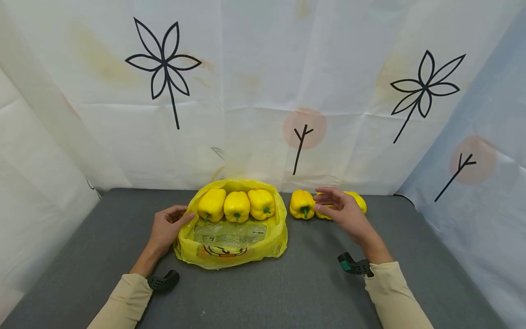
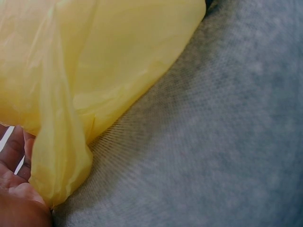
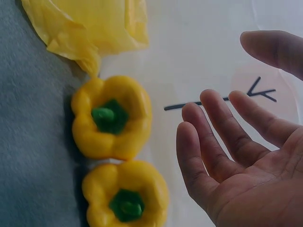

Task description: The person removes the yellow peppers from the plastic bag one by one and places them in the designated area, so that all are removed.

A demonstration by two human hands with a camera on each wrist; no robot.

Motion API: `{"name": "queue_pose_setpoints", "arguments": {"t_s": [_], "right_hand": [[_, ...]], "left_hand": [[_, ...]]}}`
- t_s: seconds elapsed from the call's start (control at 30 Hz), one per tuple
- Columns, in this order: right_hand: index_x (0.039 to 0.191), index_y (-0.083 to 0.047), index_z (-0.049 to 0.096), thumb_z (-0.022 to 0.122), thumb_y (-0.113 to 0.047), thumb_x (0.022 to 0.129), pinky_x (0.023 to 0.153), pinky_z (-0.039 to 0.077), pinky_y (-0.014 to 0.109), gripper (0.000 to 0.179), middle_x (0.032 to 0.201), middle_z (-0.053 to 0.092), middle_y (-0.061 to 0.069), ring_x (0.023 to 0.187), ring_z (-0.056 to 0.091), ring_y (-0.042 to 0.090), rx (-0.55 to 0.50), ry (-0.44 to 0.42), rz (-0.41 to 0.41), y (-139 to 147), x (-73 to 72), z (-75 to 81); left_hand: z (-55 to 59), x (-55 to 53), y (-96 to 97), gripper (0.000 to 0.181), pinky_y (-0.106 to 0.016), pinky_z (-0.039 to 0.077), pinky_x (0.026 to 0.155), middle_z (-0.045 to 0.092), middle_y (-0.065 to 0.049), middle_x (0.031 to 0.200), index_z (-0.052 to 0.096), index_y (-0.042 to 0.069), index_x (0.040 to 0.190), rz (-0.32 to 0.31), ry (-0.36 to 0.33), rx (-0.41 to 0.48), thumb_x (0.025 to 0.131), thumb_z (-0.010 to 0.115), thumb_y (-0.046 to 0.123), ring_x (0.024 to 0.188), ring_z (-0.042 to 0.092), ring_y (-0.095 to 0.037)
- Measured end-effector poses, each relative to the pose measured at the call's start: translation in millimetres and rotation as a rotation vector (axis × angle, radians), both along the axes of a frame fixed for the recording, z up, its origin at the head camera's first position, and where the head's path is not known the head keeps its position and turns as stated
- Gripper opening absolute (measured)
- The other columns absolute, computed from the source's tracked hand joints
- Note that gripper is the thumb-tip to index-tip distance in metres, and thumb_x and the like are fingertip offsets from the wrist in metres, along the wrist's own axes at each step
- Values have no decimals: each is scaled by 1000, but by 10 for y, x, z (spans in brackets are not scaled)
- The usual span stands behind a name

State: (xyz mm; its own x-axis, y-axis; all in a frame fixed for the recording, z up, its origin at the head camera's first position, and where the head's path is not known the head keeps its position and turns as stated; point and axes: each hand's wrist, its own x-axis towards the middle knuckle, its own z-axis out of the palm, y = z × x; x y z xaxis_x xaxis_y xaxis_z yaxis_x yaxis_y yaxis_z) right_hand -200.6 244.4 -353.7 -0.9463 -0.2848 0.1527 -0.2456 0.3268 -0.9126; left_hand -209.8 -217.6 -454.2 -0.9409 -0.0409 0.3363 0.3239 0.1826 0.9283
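A yellow plastic bag [image 1: 230, 240] lies open on the grey table [image 1: 287, 288], and three yellow bell peppers [image 1: 236, 206] sit in a row inside it. My left hand [image 1: 174, 219] holds the bag's left rim, thumb on the plastic. In the left wrist view a fold of the bag [image 2: 61, 156] runs down into my palm [image 2: 14, 198]. Right of the bag, more yellow peppers [image 1: 302, 204] lie against the backdrop. My right hand [image 1: 330, 203] hovers just above them, fingers spread and holding nothing. The right wrist view shows two peppers [image 3: 112, 118], stems up, beside my open right hand [image 3: 222, 142].
A white cloth backdrop [image 1: 255, 91] with drawn flowers closes off the back and both sides of the table. Another pepper [image 1: 358, 200] peeks out behind my right hand. Bare grey table lies in front of the bag.
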Motion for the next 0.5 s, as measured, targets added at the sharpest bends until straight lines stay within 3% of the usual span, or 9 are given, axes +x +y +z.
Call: {"name": "queue_pose_setpoints", "arguments": {"t_s": [0.23,0.5], "right_hand": [[149,0,45,67,-16,100,94,51,31,55,138,55,24,125,53,39,-6,-15,38,-102,14,-64],[147,0,47,70,-16,98,98,49,46,57,135,57,22,122,56,38,8,5,56,-243,14,-59]], "left_hand": [[-18,-12,-3,27,-21,55,70,71,3,97,70,-10,116,-8,1,0,96,71,9,83,65,-9],[-27,-30,-13,26,-21,55,71,71,5,99,69,-10,116,-11,5,3,96,70,6,84,65,-9]]}}
